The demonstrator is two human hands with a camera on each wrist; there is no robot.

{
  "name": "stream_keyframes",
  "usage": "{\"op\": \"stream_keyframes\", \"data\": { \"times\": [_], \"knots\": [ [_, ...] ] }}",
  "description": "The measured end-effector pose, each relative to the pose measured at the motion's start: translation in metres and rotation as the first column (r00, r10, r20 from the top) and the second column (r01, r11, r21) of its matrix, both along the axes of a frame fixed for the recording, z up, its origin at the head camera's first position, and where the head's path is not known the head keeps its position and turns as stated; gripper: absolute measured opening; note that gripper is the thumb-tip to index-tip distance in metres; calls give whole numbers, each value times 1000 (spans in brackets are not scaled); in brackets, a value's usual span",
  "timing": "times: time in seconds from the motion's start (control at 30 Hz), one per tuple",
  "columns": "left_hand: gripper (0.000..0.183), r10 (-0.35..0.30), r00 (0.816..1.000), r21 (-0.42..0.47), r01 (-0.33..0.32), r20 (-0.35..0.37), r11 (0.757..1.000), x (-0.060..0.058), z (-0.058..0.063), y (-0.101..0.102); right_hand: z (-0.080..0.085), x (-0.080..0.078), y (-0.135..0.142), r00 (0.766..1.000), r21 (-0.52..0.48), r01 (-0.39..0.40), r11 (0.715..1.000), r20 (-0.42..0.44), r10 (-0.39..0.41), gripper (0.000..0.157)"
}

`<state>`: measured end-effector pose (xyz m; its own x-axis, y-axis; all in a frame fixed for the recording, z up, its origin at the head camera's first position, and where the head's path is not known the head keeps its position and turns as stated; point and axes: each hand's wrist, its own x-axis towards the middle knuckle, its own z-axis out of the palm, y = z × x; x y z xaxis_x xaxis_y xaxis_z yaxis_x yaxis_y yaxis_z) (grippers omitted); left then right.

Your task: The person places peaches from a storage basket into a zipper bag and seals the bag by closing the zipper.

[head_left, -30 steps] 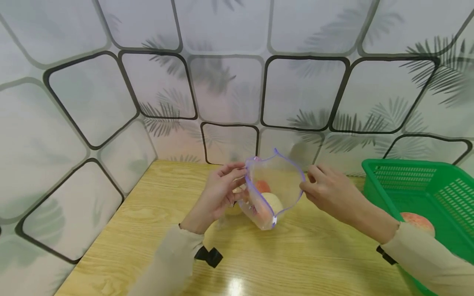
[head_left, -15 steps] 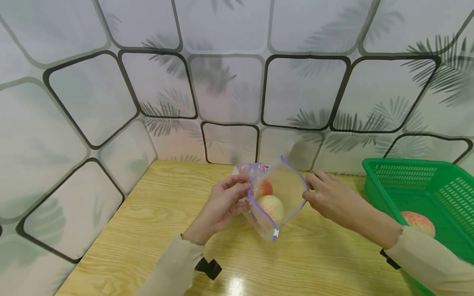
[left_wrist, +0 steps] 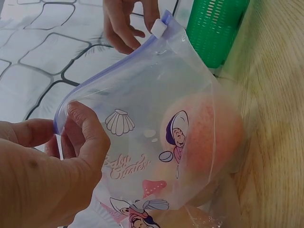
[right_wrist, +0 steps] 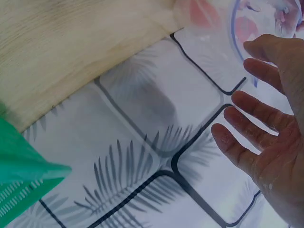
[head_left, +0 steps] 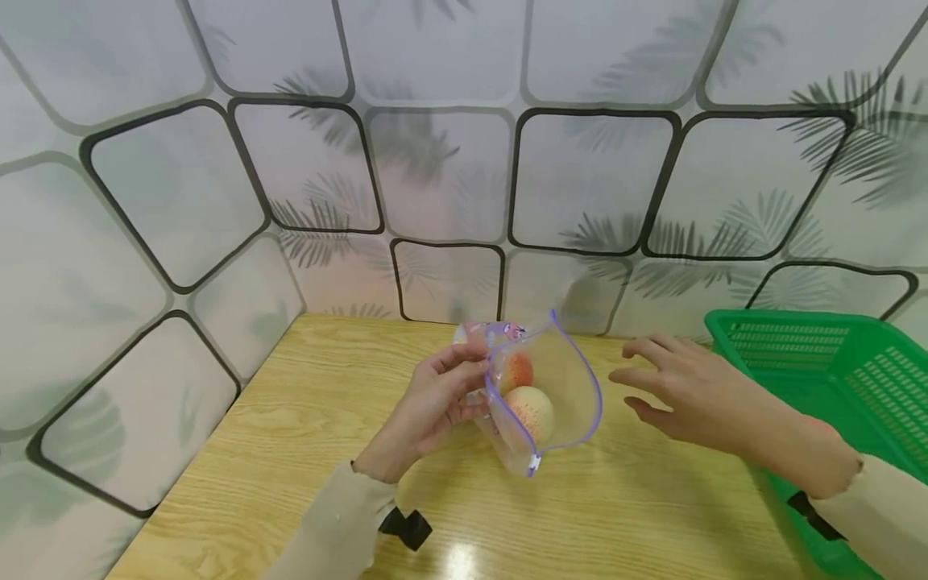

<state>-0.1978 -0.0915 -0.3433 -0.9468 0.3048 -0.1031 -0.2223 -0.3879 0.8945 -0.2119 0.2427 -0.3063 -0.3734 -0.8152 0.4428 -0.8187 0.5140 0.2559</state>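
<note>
My left hand (head_left: 438, 403) pinches the near-left rim of a clear zip bag (head_left: 580, 387) with a purple edge. The bag's mouth gapes open, with a white slider (head_left: 534, 463) at its lower corner. Inside lie a pale, red-speckled peach (head_left: 532, 415) and a redder peach (head_left: 518, 370). Cartoon prints and a shell show on the bag's side (left_wrist: 121, 121) in the left wrist view. My right hand (head_left: 689, 395) hovers right of the bag, apart from it, fingers spread and holding nothing, as its fingers (right_wrist: 247, 118) in the right wrist view confirm.
A green plastic basket (head_left: 790, 320) stands on the right, partly behind my right forearm, which almost hides the peach in it. The wooden table (head_left: 290, 451) meets a patterned wall covering (head_left: 449, 177) at the back and left.
My right hand has let go of the bag's right rim and drawn back to the right, fingers opening. The left hand and bag shifted slightly down earlier; the left hand keeps its pinch.
</note>
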Motion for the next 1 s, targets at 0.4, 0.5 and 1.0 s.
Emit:
{"op": "stream_keyframes", "data": {
  "times": [0.4, 0.5, 1.0],
  "knots": [
    [13, 0, 1000, 0, 0, 5, 1000, 1, -1, 0, 15, 13, 23, 997, 33, 68, 997, -26, -67, 62],
    [13, -4, 1000, 3, 4, 7, 1000, 1, 0, -1, 19, 16, 28, 994, 54, 99, 994, -42, -96, 66],
    [14, 1, 1000, 7, -1, 13, 1000, 2, 0, -2, 28, 21, 72, 969, 79, 212, 974, -144, -200, 76]
  ]
}}
